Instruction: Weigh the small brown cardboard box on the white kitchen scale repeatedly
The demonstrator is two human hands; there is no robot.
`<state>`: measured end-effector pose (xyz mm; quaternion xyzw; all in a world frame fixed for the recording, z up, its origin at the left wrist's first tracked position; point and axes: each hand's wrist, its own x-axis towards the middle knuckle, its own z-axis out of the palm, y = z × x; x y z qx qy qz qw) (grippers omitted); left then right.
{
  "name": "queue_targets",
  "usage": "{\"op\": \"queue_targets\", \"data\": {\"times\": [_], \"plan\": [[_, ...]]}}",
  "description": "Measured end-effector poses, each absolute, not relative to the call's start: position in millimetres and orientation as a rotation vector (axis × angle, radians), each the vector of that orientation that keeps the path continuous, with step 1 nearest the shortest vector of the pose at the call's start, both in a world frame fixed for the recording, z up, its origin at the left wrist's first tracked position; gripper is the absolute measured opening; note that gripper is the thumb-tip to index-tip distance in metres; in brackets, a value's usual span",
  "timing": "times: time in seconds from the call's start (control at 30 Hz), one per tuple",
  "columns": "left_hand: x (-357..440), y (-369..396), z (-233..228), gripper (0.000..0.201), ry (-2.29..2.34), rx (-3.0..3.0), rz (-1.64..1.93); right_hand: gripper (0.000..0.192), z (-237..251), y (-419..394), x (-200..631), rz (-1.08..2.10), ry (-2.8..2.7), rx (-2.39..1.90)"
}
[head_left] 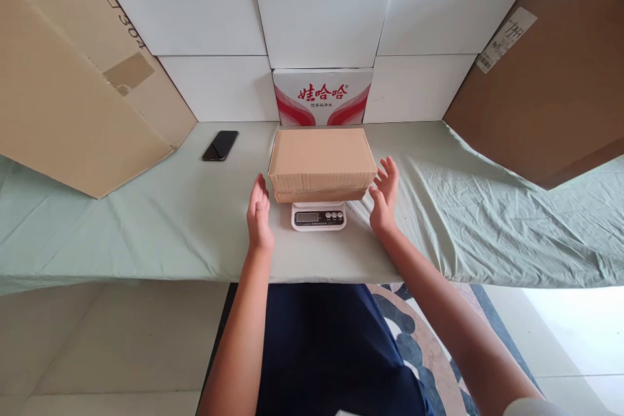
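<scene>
A closed brown cardboard box [322, 162] rests on a small white digital scale [318, 216] in the middle of a table covered with pale green cloth [146, 221]. My left hand [258, 213] is held upright just left of the box's near corner, fingers apart, holding nothing. My right hand [385, 198] stands open just right of the box, its fingertips close to the box's side without clearly touching it. The scale's display and buttons show below the box's front edge.
A black phone [220, 145] lies on the cloth at the back left. A white carton with red print [322, 96] stands behind the box against white panels. Large cardboard sheets lean at the left [73, 91] and right [550, 84]. The table's front edge runs near my body.
</scene>
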<state>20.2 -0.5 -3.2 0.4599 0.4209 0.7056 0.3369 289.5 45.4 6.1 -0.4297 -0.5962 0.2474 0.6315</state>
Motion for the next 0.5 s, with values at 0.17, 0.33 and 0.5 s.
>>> {"op": "queue_targets", "data": {"times": [0.17, 0.33, 0.5], "plan": [[22, 0, -3, 0.077, 1.098, 1.192, 1.79, 0.073, 10, 47, 290, 0.672, -1.332, -0.937], [26, -4, -6, 0.083, 1.075, 1.241, 1.75, 0.08, 10, 42, 284, 0.814, -1.423, -0.909], [29, 0, 1, 0.08, 1.081, 1.27, 1.679, 0.093, 30, 41, 275, 0.813, -1.493, -0.891]]}}
